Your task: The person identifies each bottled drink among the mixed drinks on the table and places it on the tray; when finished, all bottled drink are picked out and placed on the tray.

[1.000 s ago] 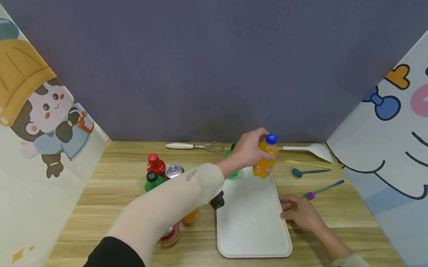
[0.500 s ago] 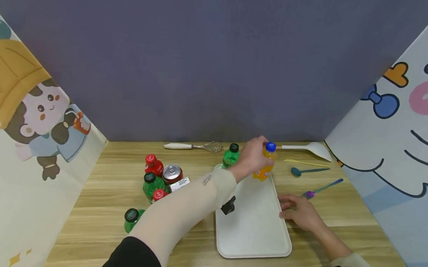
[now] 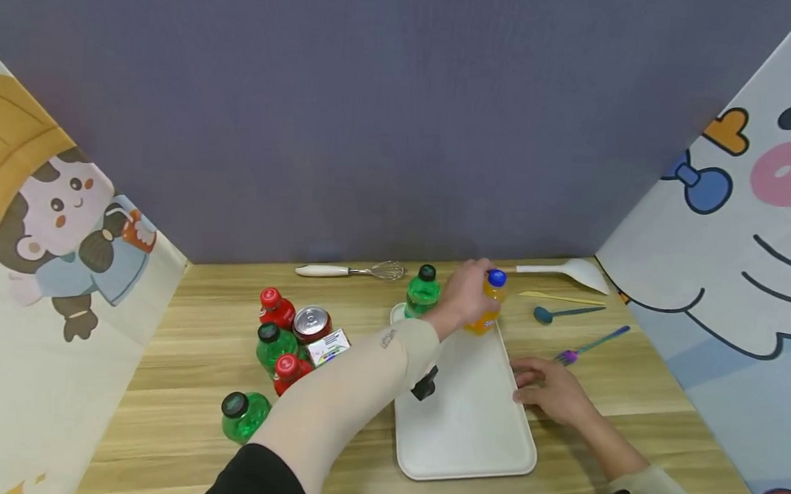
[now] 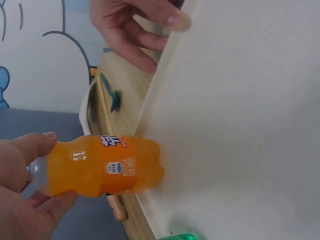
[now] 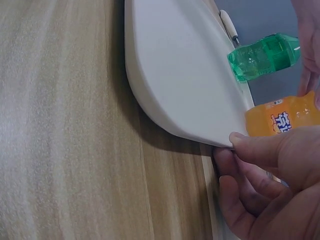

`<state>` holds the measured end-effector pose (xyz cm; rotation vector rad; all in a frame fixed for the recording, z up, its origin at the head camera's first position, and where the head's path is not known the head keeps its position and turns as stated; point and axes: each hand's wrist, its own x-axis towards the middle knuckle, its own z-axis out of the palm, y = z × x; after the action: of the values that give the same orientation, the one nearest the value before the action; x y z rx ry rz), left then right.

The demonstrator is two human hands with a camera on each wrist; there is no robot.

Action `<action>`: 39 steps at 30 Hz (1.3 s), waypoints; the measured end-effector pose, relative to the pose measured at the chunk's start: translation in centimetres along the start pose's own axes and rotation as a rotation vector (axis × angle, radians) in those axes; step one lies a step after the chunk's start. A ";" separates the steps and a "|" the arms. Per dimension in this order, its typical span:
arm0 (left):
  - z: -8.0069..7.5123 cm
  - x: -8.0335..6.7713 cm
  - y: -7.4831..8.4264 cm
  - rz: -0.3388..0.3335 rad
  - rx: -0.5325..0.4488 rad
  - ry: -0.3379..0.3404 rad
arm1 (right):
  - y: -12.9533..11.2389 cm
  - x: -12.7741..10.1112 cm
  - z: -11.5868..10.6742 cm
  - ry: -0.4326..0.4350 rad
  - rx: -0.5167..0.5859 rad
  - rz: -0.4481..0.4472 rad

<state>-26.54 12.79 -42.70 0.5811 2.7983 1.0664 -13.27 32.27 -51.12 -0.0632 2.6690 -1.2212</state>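
Tabletop (image 3: 180, 385): wood, w/ a white tray (image 3: 470, 422) lying flat right of centre.

Left hand (image 3: 463, 295): reached over the tray's far end, fingers (image 4: 30, 150) curled round the neck and upper part of an orange soda bottle (image 3: 488, 305). Bottle upright, blue cap on; its base sits at the tray's far right corner, looks touching or just above the surface, can't tell which. A green bottle (image 3: 423, 292) stands at the far left corner, just beside that hand.

Right hand (image 3: 549, 389): on the tray's right rim, thumb on top of the lip, other fingers (image 5: 250, 185) loosely bent beside and below the edge, steadying it.

Step in hand, as I judge it: setting the orange bottle down beside the green one. Next move calls for seating the base flat, then letting go w/o tipping it, tray kept steady.

Other drinks in a cluster at left: red bottle (image 3: 274, 308), can (image 3: 311, 321), more green and red ones. Smaller bits: whisk (image 3: 350, 271), white ladle (image 3: 562, 271), teal spoon (image 3: 563, 312), purple-ended fork (image 3: 588, 345).
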 end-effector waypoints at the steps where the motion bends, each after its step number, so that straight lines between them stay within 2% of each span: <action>1: 0.0 0.0 0.0 0.001 0.001 -0.004 | -0.1 0.0 0.0 0.002 -0.008 0.005; 13: -1.2 -0.4 0.4 0.014 0.015 -0.069 | -0.9 0.3 -0.2 0.007 -0.050 0.015; 23: -3.5 -1.5 0.4 0.034 0.001 -0.217 | -0.6 0.2 -0.1 0.006 -0.069 0.026; 29: -4.6 -2.7 0.7 0.088 -0.033 -0.241 | -0.4 0.1 0.0 0.002 -0.029 0.035; 35: -6.0 -4.5 1.3 0.161 -0.023 -0.275 | -0.7 -0.1 0.0 -0.009 -0.016 0.055; 39: -7.4 -5.5 1.3 0.212 -0.103 -0.294 | -0.9 -0.3 0.0 -0.007 -0.018 0.058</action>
<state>-22.62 7.01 -36.54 0.9537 2.4554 1.0536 -13.06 31.72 -50.40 0.0069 2.6566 -1.1773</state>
